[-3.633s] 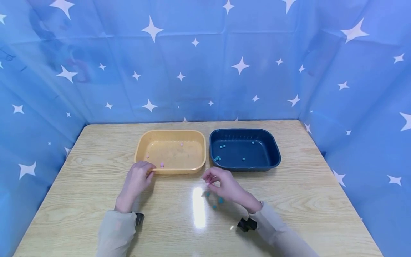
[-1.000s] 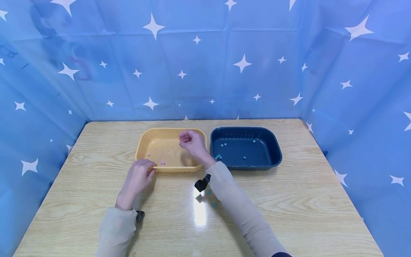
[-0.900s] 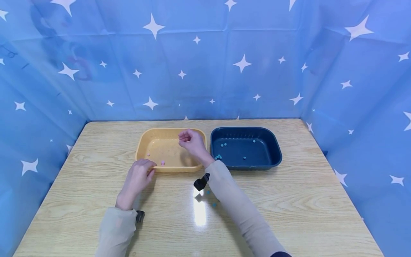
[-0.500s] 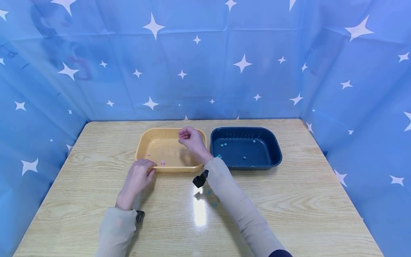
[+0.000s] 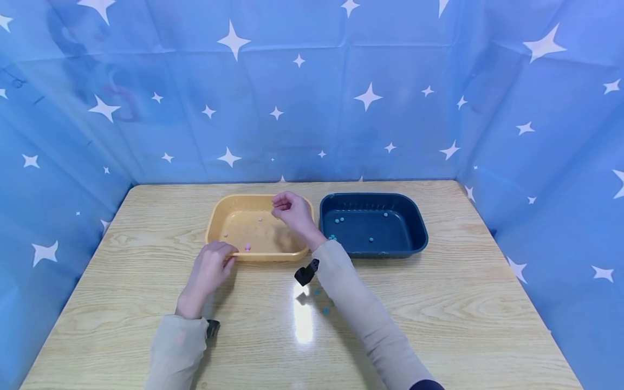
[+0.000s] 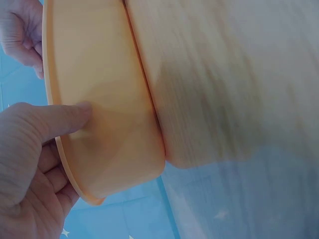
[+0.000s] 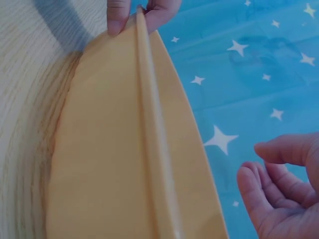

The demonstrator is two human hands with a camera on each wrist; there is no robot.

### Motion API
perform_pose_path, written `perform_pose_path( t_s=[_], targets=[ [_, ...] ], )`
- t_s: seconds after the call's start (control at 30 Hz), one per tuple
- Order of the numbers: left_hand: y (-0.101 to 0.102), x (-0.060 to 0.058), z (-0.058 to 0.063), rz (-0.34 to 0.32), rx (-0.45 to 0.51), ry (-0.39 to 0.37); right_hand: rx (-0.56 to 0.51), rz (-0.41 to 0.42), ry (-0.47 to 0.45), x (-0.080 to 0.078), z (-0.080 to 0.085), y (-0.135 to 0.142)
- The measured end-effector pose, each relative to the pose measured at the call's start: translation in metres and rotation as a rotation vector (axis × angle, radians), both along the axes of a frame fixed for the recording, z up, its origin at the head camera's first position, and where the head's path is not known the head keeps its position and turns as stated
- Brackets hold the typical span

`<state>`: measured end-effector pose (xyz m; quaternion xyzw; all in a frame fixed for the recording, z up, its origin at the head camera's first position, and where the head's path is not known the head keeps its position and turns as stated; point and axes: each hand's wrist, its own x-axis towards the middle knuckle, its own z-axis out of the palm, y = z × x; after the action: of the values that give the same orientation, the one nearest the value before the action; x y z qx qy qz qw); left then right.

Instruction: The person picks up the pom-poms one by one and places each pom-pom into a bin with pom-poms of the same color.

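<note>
My left hand [image 5: 210, 266] pinches the near left rim of the yellow basin [image 5: 258, 254]; the left wrist view shows its thumb [image 6: 70, 118] on the outer wall and the fingers behind the rim. Over the right side of that basin hovers my right hand [image 5: 294, 214], fingers loosely bent and apart from the thumb. In the right wrist view nothing sits between its thumb [image 7: 284, 149] and fingers. Several small pink beads lie in the basin: one pink bead [image 5: 260, 219] left of the right hand, others near the front wall.
A dark blue basin [image 5: 372, 254] with several teal beads [image 5: 371, 239] stands right of the yellow one. Two teal beads [image 5: 325, 311] show on the wooden table [image 5: 468, 303] beside the right sleeve [image 5: 361, 303]. A starry blue curtain [image 5: 312, 130] surrounds the table.
My right hand went from the table beads to above the yellow basin and let go of a pink bead. A pink bead now shows left of that hand. The left hand keeps its place.
</note>
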<state>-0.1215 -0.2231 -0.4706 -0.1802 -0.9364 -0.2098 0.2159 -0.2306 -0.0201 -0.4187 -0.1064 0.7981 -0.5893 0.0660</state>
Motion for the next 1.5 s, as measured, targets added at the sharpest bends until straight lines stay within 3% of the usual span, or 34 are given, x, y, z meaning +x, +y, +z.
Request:
perform_pose_path(
  t_s=[0.57, 1.13, 1.5],
  targets=[
    [0.001, 0.001, 0.001, 0.002, 0.007, -0.013, -0.039, 0.056, 0.038, 0.013, 0.008, 0.028],
    [0.001, 0.001, 0.003, -0.006, 0.013, -0.011, -0.018, 0.150, 0.076, 0.044, 0.008, 0.060],
    [0.001, 0.001, 0.002, -0.005, 0.014, -0.003, 0.020, 0.190, 0.156, 0.062, 0.009, 0.080]
  ],
)
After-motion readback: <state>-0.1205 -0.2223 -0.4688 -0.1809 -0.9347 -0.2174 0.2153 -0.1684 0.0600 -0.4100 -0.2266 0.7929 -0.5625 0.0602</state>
